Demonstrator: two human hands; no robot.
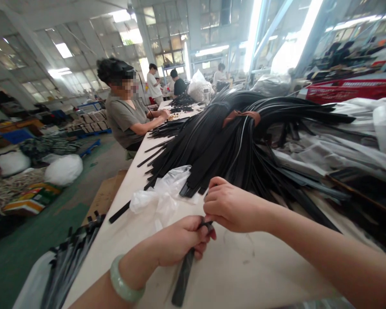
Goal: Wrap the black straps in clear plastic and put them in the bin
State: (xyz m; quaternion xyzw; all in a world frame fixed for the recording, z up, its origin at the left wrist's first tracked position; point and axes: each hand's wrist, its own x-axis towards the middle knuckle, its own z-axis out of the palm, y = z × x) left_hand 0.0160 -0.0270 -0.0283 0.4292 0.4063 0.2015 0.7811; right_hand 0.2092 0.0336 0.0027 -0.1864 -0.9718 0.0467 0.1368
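Note:
Near the table's front, my left hand (186,240) is closed round a black strap (183,277), whose flat end hangs down over the pale table (231,274). A pale green bangle (124,281) is on my left wrist. My right hand (227,206) touches the upper end of the strap beside my left fingers, its own fingers curled in a pinch; what they hold is too small to make out. Just beyond both hands lie a crumpled clear plastic bag (162,195) and a large pile of black straps (206,141), bound with a brown tie (241,116).
Across the table's left edge sits a person in a grey shirt (125,118), hands over small items. More people are farther back. Below the left edge stands a bundle of dark strips (73,257) by a cardboard piece (106,193). White plastic sheeting (341,150) lies at right.

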